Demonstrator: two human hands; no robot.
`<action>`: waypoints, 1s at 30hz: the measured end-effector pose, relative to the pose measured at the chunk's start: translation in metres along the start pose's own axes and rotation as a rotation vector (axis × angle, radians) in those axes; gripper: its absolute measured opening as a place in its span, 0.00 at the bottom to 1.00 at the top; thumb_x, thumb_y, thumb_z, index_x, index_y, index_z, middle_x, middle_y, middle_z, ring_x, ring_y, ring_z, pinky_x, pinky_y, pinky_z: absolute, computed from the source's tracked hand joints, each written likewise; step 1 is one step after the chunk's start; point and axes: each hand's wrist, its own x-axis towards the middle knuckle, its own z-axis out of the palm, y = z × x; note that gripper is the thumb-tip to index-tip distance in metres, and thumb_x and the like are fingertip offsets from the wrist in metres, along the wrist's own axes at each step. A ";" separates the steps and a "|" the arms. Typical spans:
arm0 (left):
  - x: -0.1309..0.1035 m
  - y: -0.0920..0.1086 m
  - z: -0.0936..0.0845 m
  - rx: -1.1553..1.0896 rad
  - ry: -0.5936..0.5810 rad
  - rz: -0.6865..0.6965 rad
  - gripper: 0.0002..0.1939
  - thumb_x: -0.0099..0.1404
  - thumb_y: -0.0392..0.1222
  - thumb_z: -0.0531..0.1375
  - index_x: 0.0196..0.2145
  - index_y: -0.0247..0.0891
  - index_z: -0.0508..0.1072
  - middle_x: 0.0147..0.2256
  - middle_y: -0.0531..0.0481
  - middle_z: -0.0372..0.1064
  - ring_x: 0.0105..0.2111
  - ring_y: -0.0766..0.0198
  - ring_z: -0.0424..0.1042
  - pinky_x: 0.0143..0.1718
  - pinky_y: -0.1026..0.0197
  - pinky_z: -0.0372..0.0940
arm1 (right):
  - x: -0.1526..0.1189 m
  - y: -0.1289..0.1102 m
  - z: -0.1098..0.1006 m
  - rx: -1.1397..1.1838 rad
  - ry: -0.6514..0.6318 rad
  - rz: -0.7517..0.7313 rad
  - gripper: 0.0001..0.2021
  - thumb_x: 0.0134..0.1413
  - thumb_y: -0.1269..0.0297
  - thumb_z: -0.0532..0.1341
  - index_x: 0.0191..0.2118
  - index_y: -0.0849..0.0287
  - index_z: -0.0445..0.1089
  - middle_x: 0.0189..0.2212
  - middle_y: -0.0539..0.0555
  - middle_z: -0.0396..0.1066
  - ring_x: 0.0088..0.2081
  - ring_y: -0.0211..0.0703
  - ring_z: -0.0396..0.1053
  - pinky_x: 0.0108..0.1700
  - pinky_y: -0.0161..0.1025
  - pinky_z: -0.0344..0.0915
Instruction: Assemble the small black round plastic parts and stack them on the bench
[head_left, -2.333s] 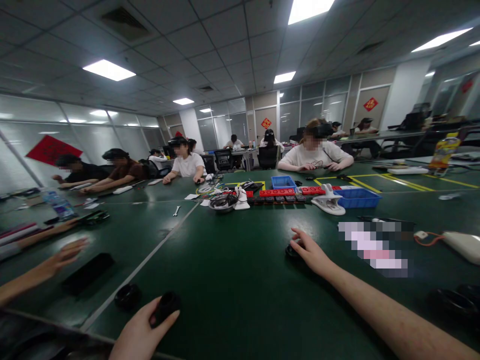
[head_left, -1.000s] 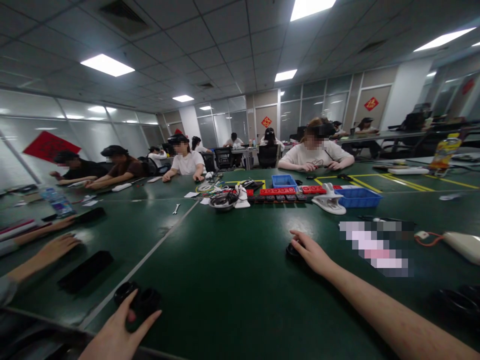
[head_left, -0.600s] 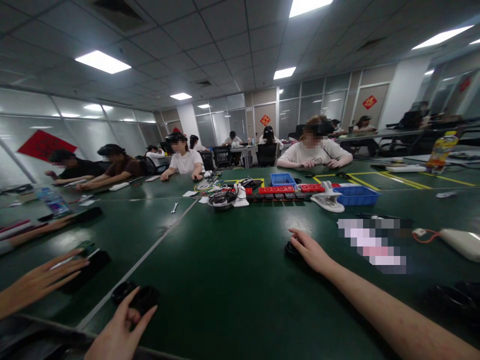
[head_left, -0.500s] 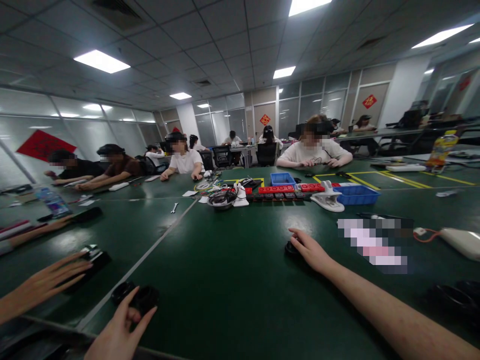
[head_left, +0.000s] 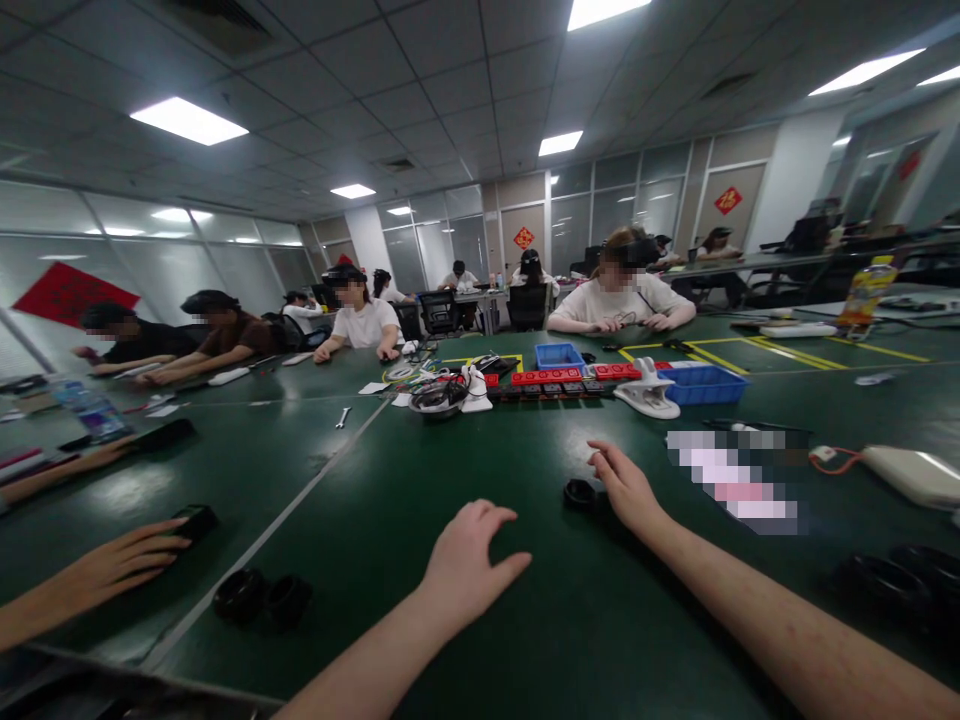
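Note:
My left hand (head_left: pixel 474 555) is above the green table, thumb and fingers apart, holding nothing. My right hand (head_left: pixel 626 485) is beside a small black ring-shaped part (head_left: pixel 580 492); its fingers are stretched out to the left, apart and not wrapped round the part. Something dark just right of that ring is partly hidden by the right hand. Two similar black ring-shaped parts stand side by side at the left, one ring (head_left: pixel 240 595) near the pale table seam and the other ring (head_left: pixel 288 600) close to its right.
A co-worker's hand (head_left: pixel 135 565) rests on a black object (head_left: pixel 196 522) at the left. Ahead are red power strips (head_left: pixel 547 377), a white clamp base (head_left: pixel 649 398) and a blue bin (head_left: pixel 705 384). More black round parts (head_left: pixel 885 585) are at the right.
My left hand has let go of the black ring parts at the left and moved right to the middle. My right hand has shifted slightly right, uncovering the ring near it.

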 end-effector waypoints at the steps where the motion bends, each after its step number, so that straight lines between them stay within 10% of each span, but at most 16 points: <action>1: 0.019 0.006 0.010 -0.005 -0.021 0.014 0.28 0.50 0.56 0.55 0.47 0.41 0.62 0.42 0.47 0.60 0.43 0.57 0.60 0.42 0.59 0.57 | 0.000 0.000 0.000 0.001 -0.002 -0.006 0.20 0.54 0.53 0.44 0.46 0.58 0.58 0.33 0.54 0.65 0.33 0.43 0.65 0.36 0.41 0.62; 7: 0.091 0.024 0.065 -0.018 -0.016 0.031 0.44 0.41 0.63 0.58 0.51 0.35 0.55 0.46 0.40 0.57 0.46 0.50 0.56 0.45 0.54 0.53 | 0.000 -0.004 -0.001 0.030 -0.015 -0.040 0.18 0.53 0.55 0.45 0.46 0.58 0.58 0.33 0.54 0.66 0.34 0.43 0.65 0.39 0.41 0.61; 15: 0.102 0.026 0.070 -0.021 -0.037 0.071 0.22 0.47 0.56 0.58 0.37 0.39 0.69 0.34 0.47 0.65 0.38 0.57 0.62 0.38 0.58 0.56 | 0.002 0.000 -0.001 0.061 -0.048 -0.040 0.17 0.54 0.56 0.45 0.45 0.59 0.58 0.32 0.53 0.65 0.34 0.42 0.64 0.39 0.40 0.61; 23: 0.015 -0.013 0.014 -0.111 -0.165 -0.064 0.23 0.44 0.56 0.59 0.37 0.42 0.68 0.37 0.50 0.65 0.38 0.58 0.64 0.39 0.57 0.59 | 0.001 0.003 0.003 0.055 -0.130 -0.027 0.18 0.54 0.54 0.45 0.47 0.58 0.57 0.33 0.53 0.64 0.36 0.43 0.64 0.39 0.40 0.61; 30: -0.087 -0.102 -0.020 -0.064 -0.006 -0.352 0.24 0.47 0.55 0.58 0.40 0.42 0.69 0.43 0.48 0.65 0.44 0.54 0.62 0.47 0.55 0.58 | 0.000 -0.001 0.001 0.021 -0.160 -0.016 0.18 0.54 0.54 0.45 0.46 0.58 0.57 0.35 0.54 0.64 0.36 0.42 0.64 0.39 0.41 0.61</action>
